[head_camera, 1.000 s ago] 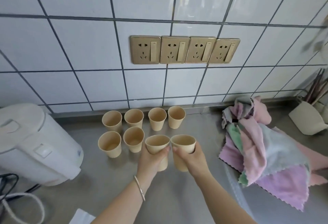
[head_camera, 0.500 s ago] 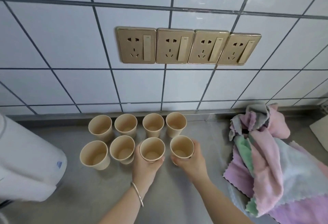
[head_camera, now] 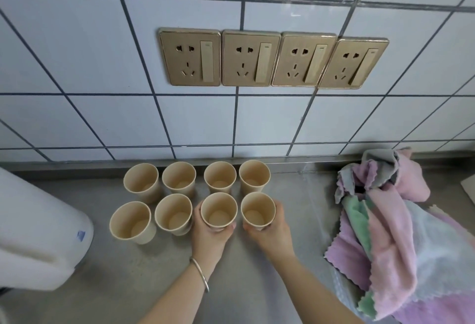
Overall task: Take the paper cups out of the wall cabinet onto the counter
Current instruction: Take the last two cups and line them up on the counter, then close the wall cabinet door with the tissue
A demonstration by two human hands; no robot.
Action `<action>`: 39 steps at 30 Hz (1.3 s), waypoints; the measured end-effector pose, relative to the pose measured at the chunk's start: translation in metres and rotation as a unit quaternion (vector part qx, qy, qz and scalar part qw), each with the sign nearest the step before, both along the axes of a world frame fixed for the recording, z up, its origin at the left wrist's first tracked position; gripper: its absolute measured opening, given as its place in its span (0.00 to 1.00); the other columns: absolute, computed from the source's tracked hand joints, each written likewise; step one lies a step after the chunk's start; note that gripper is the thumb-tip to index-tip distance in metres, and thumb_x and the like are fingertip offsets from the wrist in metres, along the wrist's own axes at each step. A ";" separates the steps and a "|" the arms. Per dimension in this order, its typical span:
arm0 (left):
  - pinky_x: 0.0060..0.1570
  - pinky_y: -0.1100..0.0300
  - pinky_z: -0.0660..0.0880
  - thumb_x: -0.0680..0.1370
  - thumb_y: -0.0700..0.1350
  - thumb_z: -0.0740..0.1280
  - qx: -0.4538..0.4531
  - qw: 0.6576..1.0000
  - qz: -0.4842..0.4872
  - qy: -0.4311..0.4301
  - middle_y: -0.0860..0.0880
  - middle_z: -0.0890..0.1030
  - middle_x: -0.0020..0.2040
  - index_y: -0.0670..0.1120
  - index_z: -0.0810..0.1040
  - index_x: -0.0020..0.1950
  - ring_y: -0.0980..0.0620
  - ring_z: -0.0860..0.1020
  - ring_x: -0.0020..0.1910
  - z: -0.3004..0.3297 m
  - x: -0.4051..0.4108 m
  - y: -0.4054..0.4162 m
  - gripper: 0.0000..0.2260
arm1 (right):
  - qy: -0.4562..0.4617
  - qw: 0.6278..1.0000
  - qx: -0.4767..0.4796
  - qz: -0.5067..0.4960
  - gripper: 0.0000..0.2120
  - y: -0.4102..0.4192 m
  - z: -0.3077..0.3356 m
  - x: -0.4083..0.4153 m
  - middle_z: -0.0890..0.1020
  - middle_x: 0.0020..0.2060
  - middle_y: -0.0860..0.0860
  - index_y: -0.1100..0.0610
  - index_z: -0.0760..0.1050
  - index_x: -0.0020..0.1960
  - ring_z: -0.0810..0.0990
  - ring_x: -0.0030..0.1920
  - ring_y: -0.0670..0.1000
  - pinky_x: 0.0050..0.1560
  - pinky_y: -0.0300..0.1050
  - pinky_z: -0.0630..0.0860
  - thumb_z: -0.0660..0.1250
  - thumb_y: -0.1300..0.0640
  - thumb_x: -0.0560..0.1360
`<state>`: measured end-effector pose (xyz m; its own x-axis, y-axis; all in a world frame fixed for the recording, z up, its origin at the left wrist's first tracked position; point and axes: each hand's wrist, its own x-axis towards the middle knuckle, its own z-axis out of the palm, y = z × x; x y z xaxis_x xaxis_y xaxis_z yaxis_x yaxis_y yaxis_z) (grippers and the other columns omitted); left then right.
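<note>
Several beige paper cups stand upright in two rows on the grey counter (head_camera: 257, 285), near the tiled wall. My left hand (head_camera: 209, 237) is wrapped around the third cup of the front row (head_camera: 218, 210). My right hand (head_camera: 272, 231) grips the rightmost front cup (head_camera: 257, 209). Both held cups sit level with the front row, right behind the back-row cups (head_camera: 219, 177). Two more front-row cups (head_camera: 173, 213) stand free to the left. The wall cabinet is out of view.
A white electric kettle (head_camera: 38, 233) stands at the left edge of the counter. A heap of pink, grey and green cloths (head_camera: 390, 226) lies at the right. Four gold wall sockets (head_camera: 272, 59) sit on the tiles above the cups.
Both hands have carried their two cups forward and down into line with the front row. The view has moved closer to the wall.
</note>
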<state>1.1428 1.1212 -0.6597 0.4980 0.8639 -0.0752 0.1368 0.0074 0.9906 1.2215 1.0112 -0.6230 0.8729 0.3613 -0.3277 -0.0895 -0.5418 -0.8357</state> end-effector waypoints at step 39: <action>0.36 0.73 0.71 0.72 0.42 0.71 -0.033 0.808 -0.580 0.098 0.53 0.78 0.41 0.47 0.74 0.52 0.54 0.76 0.41 0.105 -0.184 -0.277 0.11 | -0.027 0.845 -0.029 -0.533 0.20 -0.270 0.079 -0.315 0.77 0.44 0.48 0.53 0.69 0.62 0.79 0.48 0.53 0.52 0.50 0.77 0.66 0.49 0.72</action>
